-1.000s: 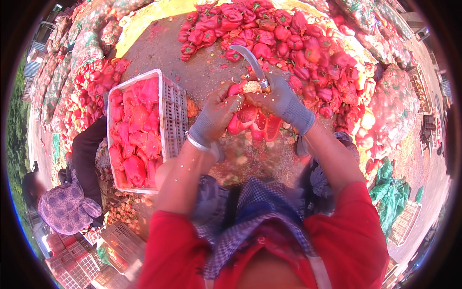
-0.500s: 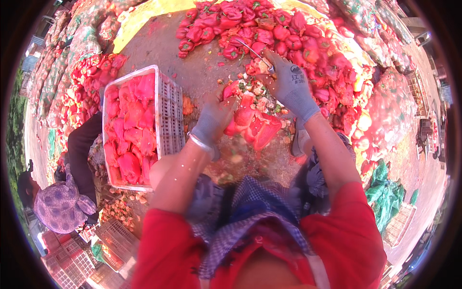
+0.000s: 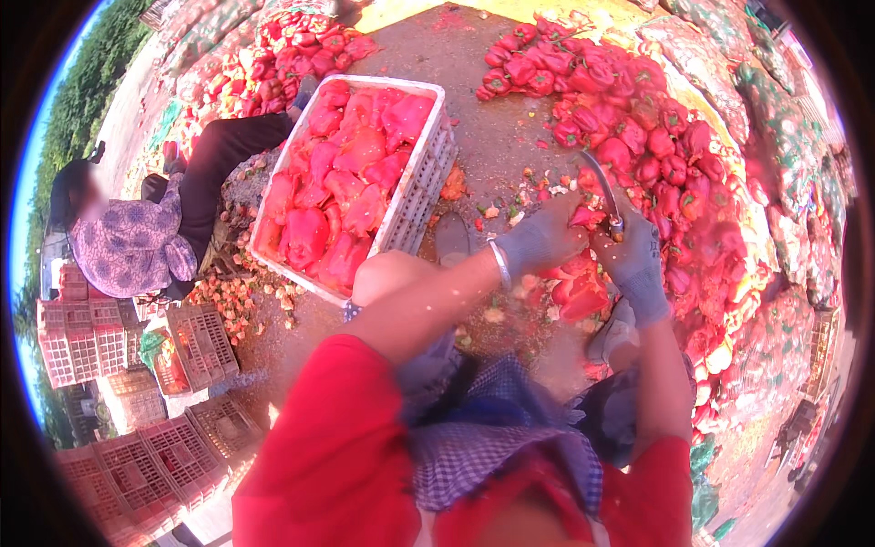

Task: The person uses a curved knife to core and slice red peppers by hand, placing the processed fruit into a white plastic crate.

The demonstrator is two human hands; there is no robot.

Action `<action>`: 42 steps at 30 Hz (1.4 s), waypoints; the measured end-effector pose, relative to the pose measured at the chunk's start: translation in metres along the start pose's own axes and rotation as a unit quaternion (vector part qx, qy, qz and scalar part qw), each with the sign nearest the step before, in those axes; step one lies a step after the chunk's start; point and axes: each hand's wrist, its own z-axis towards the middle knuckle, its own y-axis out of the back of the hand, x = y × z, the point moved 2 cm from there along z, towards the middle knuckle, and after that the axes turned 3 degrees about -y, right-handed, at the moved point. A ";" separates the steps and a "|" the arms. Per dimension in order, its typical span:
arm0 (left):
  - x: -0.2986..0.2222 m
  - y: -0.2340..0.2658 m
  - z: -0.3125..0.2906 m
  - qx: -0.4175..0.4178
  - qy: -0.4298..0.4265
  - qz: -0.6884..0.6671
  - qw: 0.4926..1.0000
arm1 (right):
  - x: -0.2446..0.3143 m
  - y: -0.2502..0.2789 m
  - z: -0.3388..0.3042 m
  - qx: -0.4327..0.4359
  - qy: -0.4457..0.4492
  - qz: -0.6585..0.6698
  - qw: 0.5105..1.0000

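Note:
My right hand [image 3: 636, 264], in a grey glove, is closed round the handle of a small curved knife [image 3: 598, 180], its blade pointing up and away. Close beside it, my gloved left hand [image 3: 547, 239] is closed at the fingertips on a red bell pepper [image 3: 588, 217], mostly hidden by fingers. Just below both hands lie opened red pepper pieces [image 3: 581, 294] on the ground. To the left stands a white plastic crate [image 3: 408, 205] heaped with cored red peppers [image 3: 360, 150].
A large pile of whole red peppers [image 3: 629, 100] spreads ahead and right. Full mesh sacks [image 3: 775, 337] line the right. At left sits another person [image 3: 137, 237] in a patterned top, near stacked crates [image 3: 150, 465]. Pepper cores [image 3: 255, 305] litter the ground.
My view has turned, so the crate and the pile appear farther right. My hands have come closer together, the knife now beside the left hand's fingertips.

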 end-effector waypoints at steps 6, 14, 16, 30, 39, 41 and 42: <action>0.025 0.009 -0.003 -0.117 -0.048 0.052 0.991 | -0.021 0.007 0.009 -0.064 -0.091 0.163 0.980; 0.074 0.088 0.007 -0.263 0.199 -0.161 0.930 | -0.023 0.006 0.015 -0.076 -0.107 0.242 0.961; 0.132 0.135 0.001 -0.331 0.169 -0.114 0.921 | -0.023 -0.003 0.020 -0.070 -0.115 0.250 0.959; 0.115 0.264 -0.172 -0.258 0.142 0.568 0.768 | -0.026 -0.019 0.024 -0.053 -0.117 0.221 0.967; 0.125 0.244 -0.200 -0.172 0.139 0.352 0.909 | -0.018 -0.024 0.024 -0.040 -0.127 0.240 0.962; 0.123 0.252 -0.189 -0.264 0.188 0.370 0.870 | -0.024 -0.026 0.023 -0.039 -0.131 0.244 0.960; 0.128 0.256 -0.182 -0.307 0.212 0.378 0.847 | -0.028 -0.027 0.025 -0.041 -0.135 0.245 0.959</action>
